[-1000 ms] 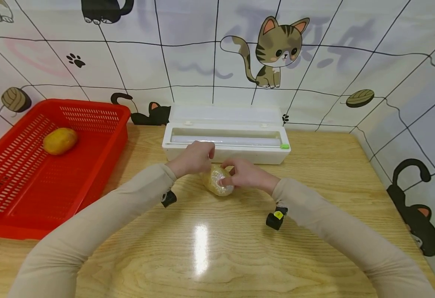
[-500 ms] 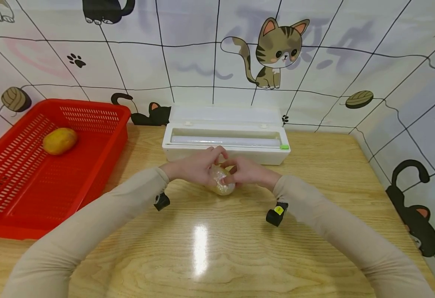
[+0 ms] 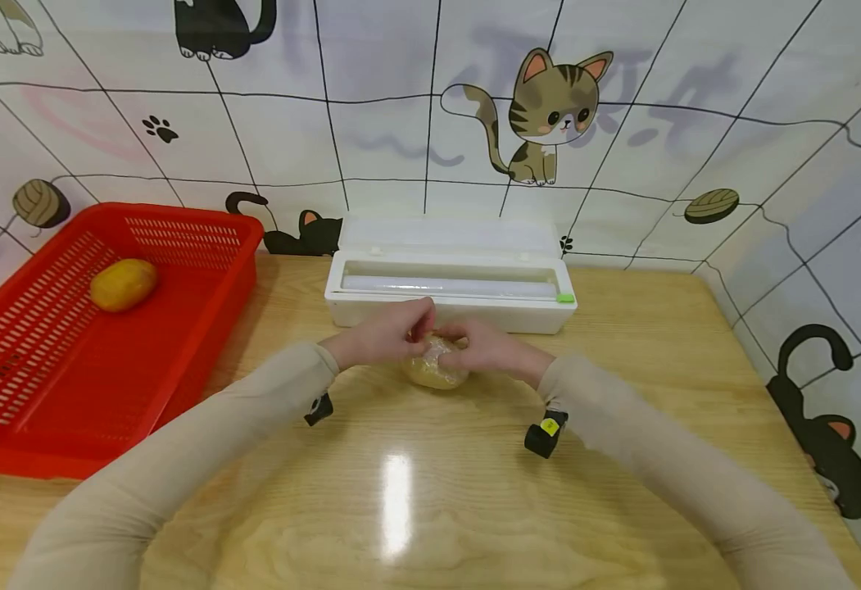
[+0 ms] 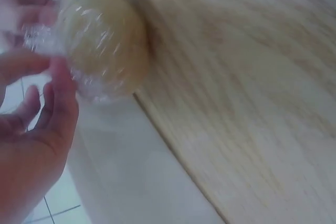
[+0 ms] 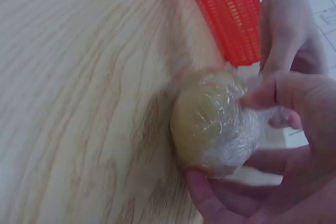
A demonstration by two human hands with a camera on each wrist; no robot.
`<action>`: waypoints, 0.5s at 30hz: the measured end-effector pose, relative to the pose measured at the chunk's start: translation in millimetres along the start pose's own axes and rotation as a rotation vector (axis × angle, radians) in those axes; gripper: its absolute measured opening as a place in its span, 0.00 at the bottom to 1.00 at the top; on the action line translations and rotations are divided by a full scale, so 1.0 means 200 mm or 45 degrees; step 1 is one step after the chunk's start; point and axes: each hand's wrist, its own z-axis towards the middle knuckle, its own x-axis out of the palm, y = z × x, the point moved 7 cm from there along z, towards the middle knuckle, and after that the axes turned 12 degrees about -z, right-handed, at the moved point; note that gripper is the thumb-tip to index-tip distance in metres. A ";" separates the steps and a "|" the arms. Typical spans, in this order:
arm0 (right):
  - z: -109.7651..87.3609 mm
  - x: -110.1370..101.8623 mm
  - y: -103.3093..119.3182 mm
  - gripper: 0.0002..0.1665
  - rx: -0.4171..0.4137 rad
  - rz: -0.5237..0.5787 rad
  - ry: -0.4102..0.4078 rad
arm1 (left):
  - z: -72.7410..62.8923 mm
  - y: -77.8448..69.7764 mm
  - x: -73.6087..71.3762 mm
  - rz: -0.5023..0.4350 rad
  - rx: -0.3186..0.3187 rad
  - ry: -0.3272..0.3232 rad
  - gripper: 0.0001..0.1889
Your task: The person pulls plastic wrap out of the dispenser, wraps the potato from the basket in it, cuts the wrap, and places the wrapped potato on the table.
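A mango (image 3: 437, 373) bundled in clear cling film sits on the wooden table, between both hands and just in front of the white wrap box (image 3: 452, 315). In the left wrist view the film lies wrinkled and shiny over the yellow mango (image 4: 105, 35). My left hand (image 3: 389, 332) pinches gathered cling film (image 4: 44, 40) at the mango's side between thumb and fingertip. From the other side my right hand (image 3: 492, 348) grips the wrapped mango (image 5: 202, 124), thumb and fingers spread on its surface. Part of the mango is hidden behind the hands.
The wrap box has its lid up against the wall, a film roll (image 3: 448, 285) inside and a green slider (image 3: 565, 298) at its right end. On the left stands a red basket (image 3: 201, 328) holding a second mango (image 3: 124, 284). A cat-print sheet (image 3: 386, 139) covers the wall.
My left hand reached over the mango with spread fingers, then drew together into a pinch on the film. The mango has turned slightly; my right hand has stayed at it.
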 end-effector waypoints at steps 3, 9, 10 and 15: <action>-0.02 0.00 0.02 0.36 -0.040 -0.032 -0.053 | 0.00 0.01 0.02 0.088 0.034 -0.045 0.09; -0.06 0.00 0.02 0.37 -0.038 0.015 -0.152 | -0.02 0.00 0.02 0.132 0.138 -0.085 0.08; -0.06 -0.01 0.02 0.36 -0.028 0.018 -0.165 | -0.03 0.00 0.02 0.122 0.147 -0.078 0.07; -0.09 0.00 0.00 0.34 0.060 0.084 -0.198 | -0.05 0.00 0.04 0.117 0.214 -0.077 0.06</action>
